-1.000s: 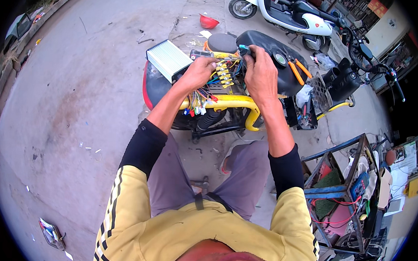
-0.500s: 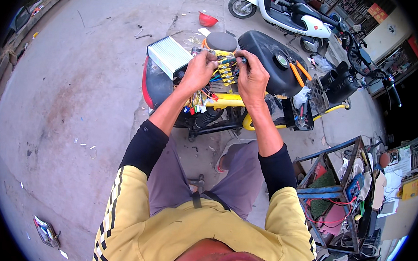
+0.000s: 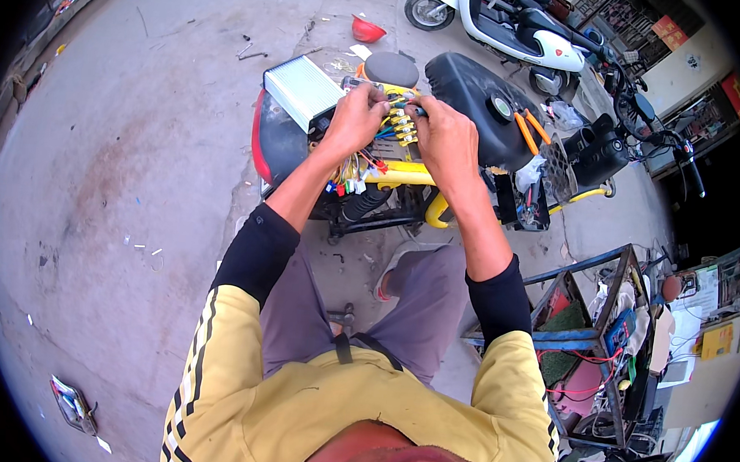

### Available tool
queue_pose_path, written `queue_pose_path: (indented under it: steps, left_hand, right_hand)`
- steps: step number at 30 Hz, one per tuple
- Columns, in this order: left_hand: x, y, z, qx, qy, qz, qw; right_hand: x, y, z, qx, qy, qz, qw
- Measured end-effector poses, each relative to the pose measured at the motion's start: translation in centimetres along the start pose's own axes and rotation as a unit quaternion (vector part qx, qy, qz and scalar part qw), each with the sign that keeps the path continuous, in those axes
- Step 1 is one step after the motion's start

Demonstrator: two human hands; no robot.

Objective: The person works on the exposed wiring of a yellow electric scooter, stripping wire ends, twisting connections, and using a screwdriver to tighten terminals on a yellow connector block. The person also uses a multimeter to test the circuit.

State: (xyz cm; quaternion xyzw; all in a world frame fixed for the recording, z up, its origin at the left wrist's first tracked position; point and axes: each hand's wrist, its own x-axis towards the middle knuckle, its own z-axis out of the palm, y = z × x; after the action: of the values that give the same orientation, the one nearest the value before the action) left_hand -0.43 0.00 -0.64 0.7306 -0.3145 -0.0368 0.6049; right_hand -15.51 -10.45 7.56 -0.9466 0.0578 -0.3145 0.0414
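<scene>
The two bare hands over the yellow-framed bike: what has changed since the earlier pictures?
The bare right hand has moved left and slightly toward the person, bringing its small dark-teal item close to the bare left hand. No release is visible. The left hand stays near the yellow terminal row; the silver finned metal box and orange-handled pliers look unmoved.

Left hand [image 3: 358, 118] and right hand [image 3: 447, 141] work at yellow terminals [image 3: 405, 130], a silver finned box [image 3: 304, 93] at left, an orange-handled tool [image 3: 525, 133] at right
</scene>
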Motion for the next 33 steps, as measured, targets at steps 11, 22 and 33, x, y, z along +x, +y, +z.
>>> queue_pose_path:
  steps: [11, 22, 33]
  left_hand:
    - [0.0, -0.2, 0.0, -0.01, 0.006, 0.004, 1.0]
    - [-0.2, 0.3, -0.2, -0.002, 0.007, 0.001, 1.0]
    - [-0.3, 0.1, 0.0, -0.005, 0.015, 0.006, 1.0]
  right_hand:
    - [0.8, 1.9, -2.1, 0.084, -0.067, -0.094, 0.99]
    - [1.6, 2.4, -4.1, 0.028, -0.119, -0.093, 0.988]
    - [3.3, 3.0, -4.6, -0.045, -0.173, -0.207, 0.962]
